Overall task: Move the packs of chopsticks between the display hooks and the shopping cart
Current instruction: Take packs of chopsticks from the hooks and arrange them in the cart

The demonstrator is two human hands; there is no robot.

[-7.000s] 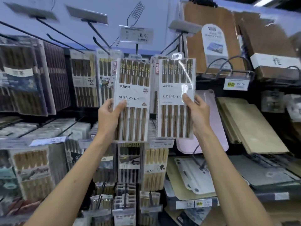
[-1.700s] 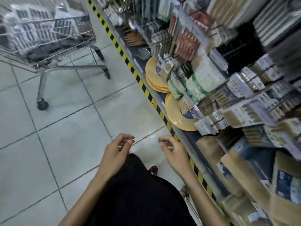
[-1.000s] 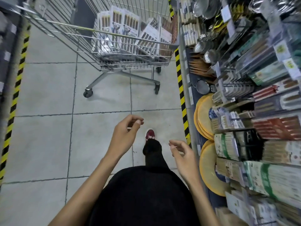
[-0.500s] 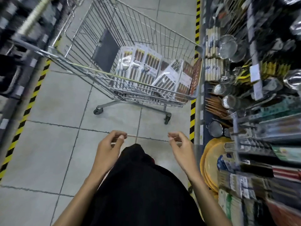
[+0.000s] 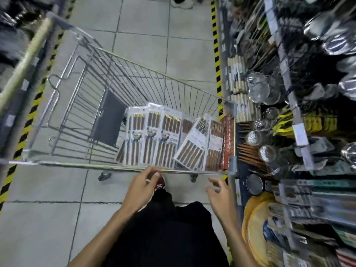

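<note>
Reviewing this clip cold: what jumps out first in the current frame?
The wire shopping cart fills the upper left, with packs of chopsticks stacked at its right end, next to the shelves. Below it, the left hand and right hand reach toward the near rim, both empty with fingers loosely curled. Shiny metal strainers hang on the blurred shelves at right.

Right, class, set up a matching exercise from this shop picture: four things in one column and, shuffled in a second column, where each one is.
Things:
1. packs of chopsticks
2. left hand
3. metal strainers
4. yellow-black tape

Places:
A. hanging on the shelf display at right
B. on the floor along the shelf base
C. leaning inside the shopping cart
D. empty, just short of the cart's near rim

Pairs: 1-C, 2-D, 3-A, 4-B
</note>
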